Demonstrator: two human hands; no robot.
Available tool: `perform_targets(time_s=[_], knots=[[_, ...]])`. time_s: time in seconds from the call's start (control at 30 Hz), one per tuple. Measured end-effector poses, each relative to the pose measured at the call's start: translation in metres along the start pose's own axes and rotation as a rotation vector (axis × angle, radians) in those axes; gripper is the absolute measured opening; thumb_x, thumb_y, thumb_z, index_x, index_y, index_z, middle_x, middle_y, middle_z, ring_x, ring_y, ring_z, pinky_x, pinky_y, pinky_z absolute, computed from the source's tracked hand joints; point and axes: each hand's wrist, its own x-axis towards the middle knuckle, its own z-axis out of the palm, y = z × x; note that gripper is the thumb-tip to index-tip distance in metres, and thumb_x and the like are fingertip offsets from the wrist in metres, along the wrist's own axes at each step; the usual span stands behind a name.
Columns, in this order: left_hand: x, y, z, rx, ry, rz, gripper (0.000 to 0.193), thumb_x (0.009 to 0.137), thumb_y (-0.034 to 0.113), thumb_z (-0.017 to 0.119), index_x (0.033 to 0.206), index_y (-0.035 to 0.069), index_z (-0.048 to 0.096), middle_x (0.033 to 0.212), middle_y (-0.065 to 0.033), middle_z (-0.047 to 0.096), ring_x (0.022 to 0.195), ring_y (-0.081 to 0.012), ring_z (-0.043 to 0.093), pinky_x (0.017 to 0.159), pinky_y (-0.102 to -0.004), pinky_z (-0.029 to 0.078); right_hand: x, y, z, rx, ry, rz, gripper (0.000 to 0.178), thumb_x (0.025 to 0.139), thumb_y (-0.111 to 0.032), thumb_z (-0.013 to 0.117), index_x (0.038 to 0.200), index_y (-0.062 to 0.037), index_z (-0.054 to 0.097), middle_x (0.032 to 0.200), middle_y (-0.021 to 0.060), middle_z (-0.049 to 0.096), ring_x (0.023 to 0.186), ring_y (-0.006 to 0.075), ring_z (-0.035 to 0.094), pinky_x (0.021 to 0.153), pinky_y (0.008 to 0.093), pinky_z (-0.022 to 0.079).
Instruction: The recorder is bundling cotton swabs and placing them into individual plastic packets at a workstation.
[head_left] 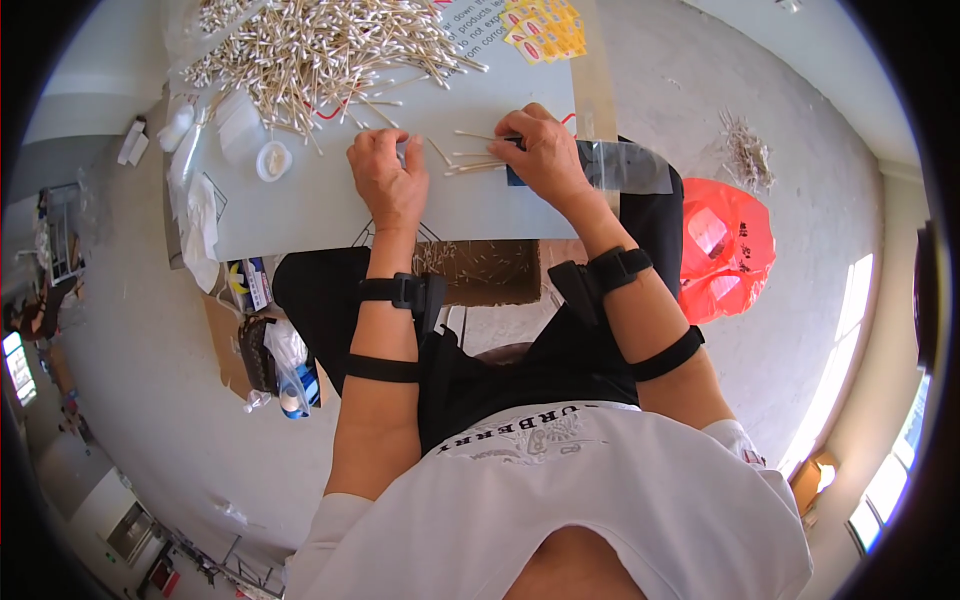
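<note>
My left hand [388, 178] is closed above the grey tabletop [310, 215], its fingers curled in. Something pale shows at its fingertips, too hidden to name. To its right, my right hand [545, 155] is closed, thumb and fingers pinched together. Several cotton swabs [474, 154] fan out leftward from its fingertips, and it appears to grip their ends. Under this hand lies a dark blue flat piece [514, 177], partly covered. One loose swab [438, 150] lies between my hands. Beyond them spreads a large heap of cotton swabs [310, 60].
A small round white tub [273, 161] and clear plastic bags [205, 150] are at the table's left. Yellow printed packets [545, 30] lie at the far right. Below the table edge sits an open box [490, 272] with swabs. A red plastic bag [728, 250] is on the floor.
</note>
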Motion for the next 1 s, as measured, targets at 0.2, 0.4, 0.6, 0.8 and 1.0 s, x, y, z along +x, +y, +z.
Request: perform_targets(time_s=[0.2, 0.4, 0.6, 0.8, 1.0], knots=[[-0.002, 0.029, 0.004, 0.212, -0.159, -0.041, 0.014, 0.073, 0.018, 0.073, 0.077, 0.01, 0.063, 0.095, -0.0065, 0.053, 0.099, -0.03, 0.047, 0.082, -0.0451, 0.04, -0.014, -0.008, 0.004, -0.023, 0.088, -0.083, 0.027, 0.065, -0.017, 0.081, 0.089, -0.0136, 0.069, 0.097, 0.0058, 0.06, 0.092, 0.0272, 0.06, 0.077, 0.0378, 0.05], [0.006, 0.017, -0.005, 0.353, -0.238, 0.041, 0.007, 0.077, 0.011, 0.066, 0.075, 0.005, 0.063, 0.093, -0.008, 0.053, 0.097, -0.0304, 0.049, 0.081, -0.0446, 0.041, -0.01, -0.005, 0.008, -0.062, 0.033, -0.099, 0.018, 0.07, -0.012, 0.076, 0.086, -0.0122, 0.068, 0.096, 0.0025, 0.061, 0.094, 0.0251, 0.058, 0.078, 0.0369, 0.048], [-0.026, 0.031, -0.051, 0.337, -0.587, 0.136, 0.004, 0.076, 0.006, 0.066, 0.078, 0.003, 0.065, 0.089, -0.0114, 0.056, 0.091, -0.0326, 0.053, 0.078, -0.0431, 0.044, -0.011, -0.001, 0.007, -0.063, 0.048, -0.059, 0.013, 0.07, -0.012, 0.074, 0.081, -0.0124, 0.067, 0.09, 0.001, 0.062, 0.092, 0.025, 0.058, 0.078, 0.0379, 0.049], [-0.018, -0.004, -0.053, -0.125, -0.549, -0.116, 0.022, 0.072, -0.002, 0.067, 0.091, 0.007, 0.066, 0.086, -0.0128, 0.058, 0.09, -0.0336, 0.056, 0.079, -0.0431, 0.047, -0.015, -0.009, 0.01, -0.059, 0.028, -0.119, 0.011, 0.068, -0.013, 0.073, 0.077, -0.0128, 0.066, 0.088, 0.0004, 0.062, 0.089, 0.0248, 0.057, 0.078, 0.039, 0.047], [0.053, -0.026, -0.037, 0.272, -0.157, 0.308, 0.035, 0.069, -0.004, 0.07, 0.102, 0.009, 0.067, 0.102, -0.0086, 0.058, 0.097, -0.0311, 0.054, 0.083, -0.0406, 0.046, -0.02, -0.011, 0.012, -0.068, -0.016, -0.153, 0.01, 0.067, -0.014, 0.072, 0.074, -0.0126, 0.065, 0.087, 0.0012, 0.061, 0.089, 0.0251, 0.056, 0.077, 0.0399, 0.044]])
